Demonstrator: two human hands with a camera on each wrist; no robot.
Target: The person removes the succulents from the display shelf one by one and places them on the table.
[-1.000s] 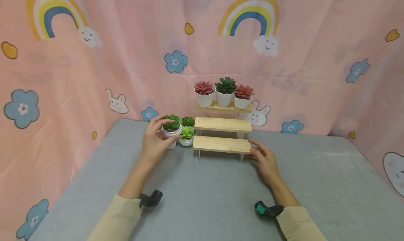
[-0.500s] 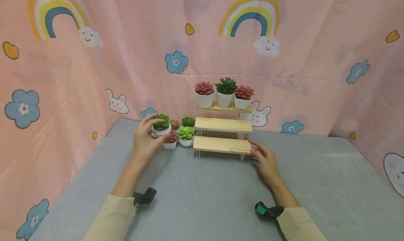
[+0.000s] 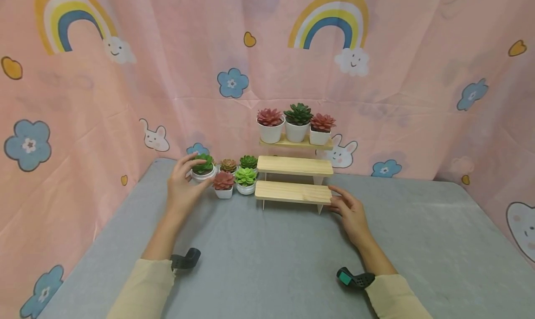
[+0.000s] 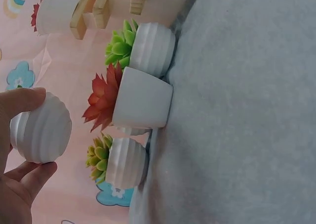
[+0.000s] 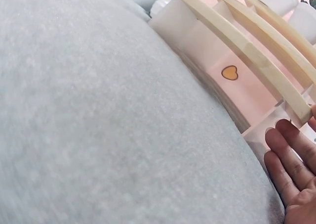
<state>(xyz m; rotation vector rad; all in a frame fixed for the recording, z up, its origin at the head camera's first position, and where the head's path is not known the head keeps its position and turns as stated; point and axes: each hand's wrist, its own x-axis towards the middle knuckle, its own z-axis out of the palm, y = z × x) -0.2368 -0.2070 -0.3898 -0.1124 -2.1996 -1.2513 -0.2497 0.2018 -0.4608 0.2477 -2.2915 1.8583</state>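
Since the last second, the left hand (image 3: 181, 189) has carried a round, ribbed white pot (image 4: 47, 130) with a green succulent (image 3: 205, 165) leftward, away from the three-tiered stand of pale wooden boards (image 3: 294, 166). From my remote seat I judge that this leaves the pot apart from its neighbours and farther from the stand; I now see the small plants it had covered. I find its wall pinched between thumb and fingers, and the left wrist view suggests it is raised off the grey cloth-covered table (image 3: 267, 254). The right hand (image 3: 353, 217) has stayed put, fingers extended, touching the right end of the lowest board (image 3: 292, 192) without wrapping it.

As for containers, a square white pot (image 3: 224, 194) holds a red succulent (image 3: 223, 181), just beside a ribbed white bowl-like pot (image 3: 245, 189) with bright green leaves (image 3: 245, 176). Behind them I make out a brown-tinged rosette (image 3: 228, 166) and a darker green rosette (image 3: 248, 161), their pots partly hidden in the head view. On the top board (image 3: 296, 145) stand three white pots (image 3: 296, 132) with red, dark green and red succulents.
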